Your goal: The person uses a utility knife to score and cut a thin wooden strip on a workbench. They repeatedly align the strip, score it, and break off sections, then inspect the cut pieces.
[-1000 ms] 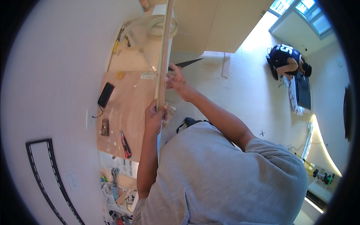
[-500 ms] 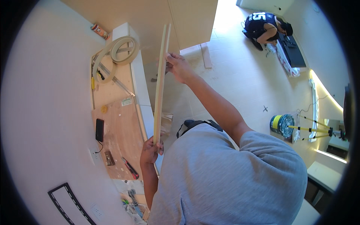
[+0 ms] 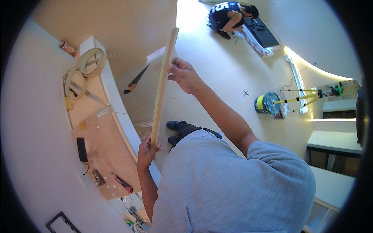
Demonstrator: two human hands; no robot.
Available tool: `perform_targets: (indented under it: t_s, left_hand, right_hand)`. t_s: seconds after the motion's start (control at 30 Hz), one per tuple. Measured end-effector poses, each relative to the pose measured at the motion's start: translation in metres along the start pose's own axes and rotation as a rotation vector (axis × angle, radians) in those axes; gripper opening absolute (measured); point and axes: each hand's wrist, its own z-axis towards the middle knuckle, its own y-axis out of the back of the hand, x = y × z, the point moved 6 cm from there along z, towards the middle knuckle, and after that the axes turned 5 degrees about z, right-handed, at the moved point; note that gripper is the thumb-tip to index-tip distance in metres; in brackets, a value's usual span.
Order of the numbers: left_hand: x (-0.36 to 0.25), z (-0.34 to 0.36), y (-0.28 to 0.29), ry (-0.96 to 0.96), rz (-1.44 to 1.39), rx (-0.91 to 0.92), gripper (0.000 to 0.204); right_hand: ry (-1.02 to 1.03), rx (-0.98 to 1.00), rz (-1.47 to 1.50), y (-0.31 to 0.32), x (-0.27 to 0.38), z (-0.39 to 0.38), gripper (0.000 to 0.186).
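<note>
I hold a long, narrow pale wooden strip upright in the view, with my left hand closed round its lower end and my right hand gripping it near the upper end. At left lies a bench carrying rolls of beige edging, a black phone on a cable, a small block plane and a red-and-black utility knife. A handsaw with an orange-and-black handle rests on the floor beyond the strip.
A co-worker crouches at the upper right by a dark panel. A paint bucket and yellow tripod stand to my right, near white shelves. A tall beige board stands beyond the bench.
The strip and both hands have moved away from the bench, out over the floor. My view has shifted, bringing the bucket, tripod and more shelves into sight and revealing the whole saw.
</note>
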Motion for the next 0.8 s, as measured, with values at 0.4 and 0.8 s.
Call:
perform_targets:
  t_s: [0.4,0.8]
  left_hand:
    - [0.02,0.068,-0.053,0.081,0.199,0.386,0.04]
    - [-0.011,0.244,-0.159,-0.027,0.318,0.374,0.057]
  right_hand:
    - [0.291,-0.235,-0.108,0.069,0.121,-0.104,0.053]
    - [0.404,-0.448,-0.204,0.151,0.187,-0.081,0.045]
